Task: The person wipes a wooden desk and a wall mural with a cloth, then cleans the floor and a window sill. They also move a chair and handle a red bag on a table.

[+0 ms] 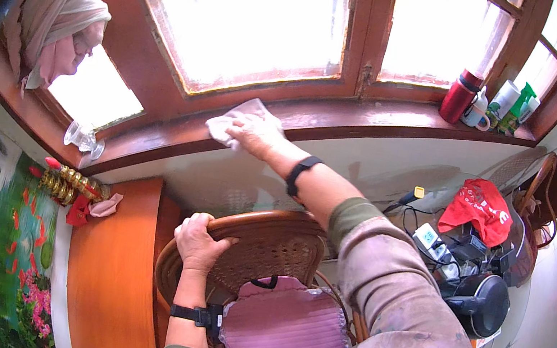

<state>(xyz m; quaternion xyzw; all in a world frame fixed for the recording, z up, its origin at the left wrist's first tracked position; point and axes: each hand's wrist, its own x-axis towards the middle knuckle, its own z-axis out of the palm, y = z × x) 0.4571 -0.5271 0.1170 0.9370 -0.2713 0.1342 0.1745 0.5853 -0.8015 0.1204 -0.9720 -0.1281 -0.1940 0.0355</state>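
My right hand (258,131) presses a pale cloth (245,109) onto the dark reddish wooden windowsill (315,114), below the bright window panes. The cloth spreads out past my fingertips and hangs slightly over the sill's front edge. My left hand (201,242) grips the curved top rail of a rattan chair (271,222), thumb on the near side. A pink quilted cushion (287,328) with a frilled edge covers the seat. Both wrists wear black straps.
A glass vessel (84,139) lies at the sill's left end. A red flask (460,96) and several bottles stand at its right. A tied curtain (64,22) hangs at left. On a glass table (513,315) are a black kettle (482,304), power strips (431,242) and a red cloth bag (477,211).
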